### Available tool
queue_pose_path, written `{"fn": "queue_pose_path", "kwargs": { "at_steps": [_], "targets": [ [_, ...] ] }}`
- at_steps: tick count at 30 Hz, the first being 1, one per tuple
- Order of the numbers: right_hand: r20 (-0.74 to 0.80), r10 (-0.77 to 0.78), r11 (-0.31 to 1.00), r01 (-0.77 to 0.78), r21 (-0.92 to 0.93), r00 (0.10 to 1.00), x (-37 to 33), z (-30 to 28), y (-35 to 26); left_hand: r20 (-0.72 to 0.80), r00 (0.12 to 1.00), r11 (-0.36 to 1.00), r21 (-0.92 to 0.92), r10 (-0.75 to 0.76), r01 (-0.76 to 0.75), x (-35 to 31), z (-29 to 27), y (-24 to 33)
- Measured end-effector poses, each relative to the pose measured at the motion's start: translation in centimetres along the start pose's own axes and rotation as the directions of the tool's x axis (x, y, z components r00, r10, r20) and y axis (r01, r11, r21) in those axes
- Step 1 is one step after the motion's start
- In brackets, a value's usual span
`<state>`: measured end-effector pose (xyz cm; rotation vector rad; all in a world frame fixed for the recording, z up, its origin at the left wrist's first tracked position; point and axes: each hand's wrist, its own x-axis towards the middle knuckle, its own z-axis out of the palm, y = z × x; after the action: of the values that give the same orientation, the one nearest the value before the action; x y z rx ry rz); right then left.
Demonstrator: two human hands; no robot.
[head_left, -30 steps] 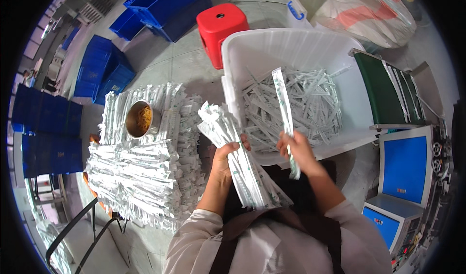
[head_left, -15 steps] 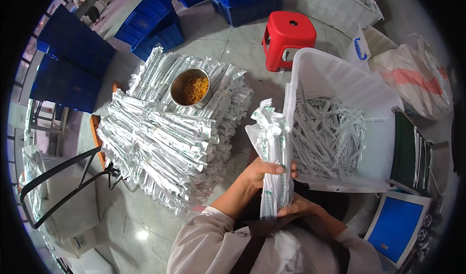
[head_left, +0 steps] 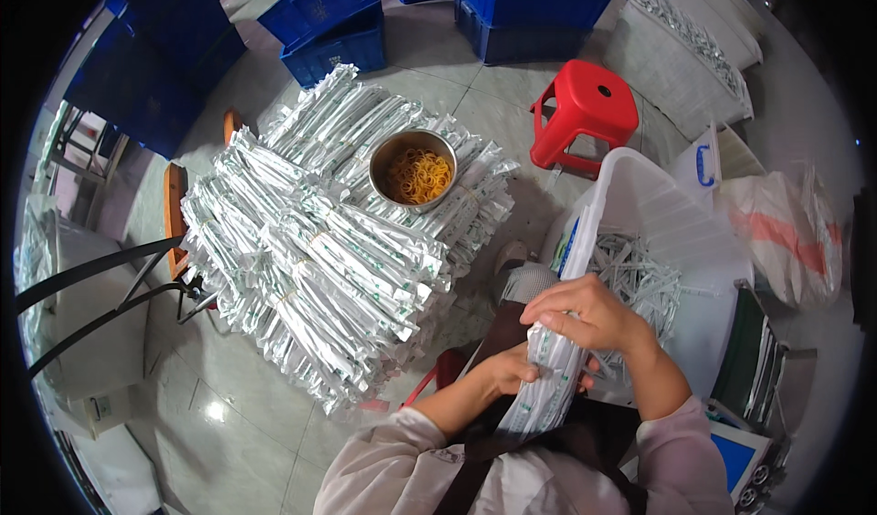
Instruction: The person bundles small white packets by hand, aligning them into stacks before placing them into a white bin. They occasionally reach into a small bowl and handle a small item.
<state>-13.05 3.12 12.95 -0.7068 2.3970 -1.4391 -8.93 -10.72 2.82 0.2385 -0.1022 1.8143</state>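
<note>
A bundle of long, slim white packets with green print [head_left: 551, 369] stands tilted in front of my torso. My left hand [head_left: 513, 369] is closed around its middle, with the thumb on the near side. Over the bundle's top end curl the fingers of my right hand [head_left: 589, 314], covering the packet tips. To the left lies a big pile of similar packet bundles [head_left: 320, 241], some banded. A steel bowl of yellow rubber bands [head_left: 414, 170] sits on that pile.
Right of my hands is a white plastic tub [head_left: 717, 268] with loose slim packets inside. Beyond it stand a red stool [head_left: 589, 113], a filled white bin [head_left: 667, 68] and a white sack with a red stripe [head_left: 781, 232]. Blue crates [head_left: 530, 8] line the back; a black metal frame [head_left: 100, 278] is at left.
My right hand has moved from the bundle's lower end up to its top. The bundle is lower and more tilted. The view has shifted, so the pile and tub appear displaced.
</note>
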Motion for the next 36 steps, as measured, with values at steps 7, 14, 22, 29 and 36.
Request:
{"fn": "queue_pose_path", "kwargs": {
  "at_steps": [7,14,22,29,36],
  "targets": [
    [0.062,0.131,0.956,-0.142,0.256,0.990,10.4,3.1,5.3,-0.393,0.801,0.824,0.528,0.452,-0.206,-4.3,0.3,1.7],
    [-0.221,0.016,0.388,-0.210,-0.897,0.975,22.5,4.9,9.9,-0.360,0.744,0.789,0.500,0.564,-0.357,-8.3,1.9,5.1],
    [-0.322,-0.133,0.601,-0.181,-0.778,0.937,22.0,3.1,11.0,-0.358,0.741,0.790,0.491,0.568,-0.368,-7.3,2.1,5.1],
    [-0.308,-0.031,0.942,-0.076,-0.328,0.951,5.0,5.4,-0.5,-0.416,0.543,0.613,0.749,0.730,-0.251,-6.2,3.6,4.3],
    [-0.458,-0.014,0.787,-0.273,-0.553,0.889,-2.2,5.0,-2.3,-0.311,0.690,0.569,0.803,0.654,-0.177,-3.7,4.0,1.7]
  ]
}}
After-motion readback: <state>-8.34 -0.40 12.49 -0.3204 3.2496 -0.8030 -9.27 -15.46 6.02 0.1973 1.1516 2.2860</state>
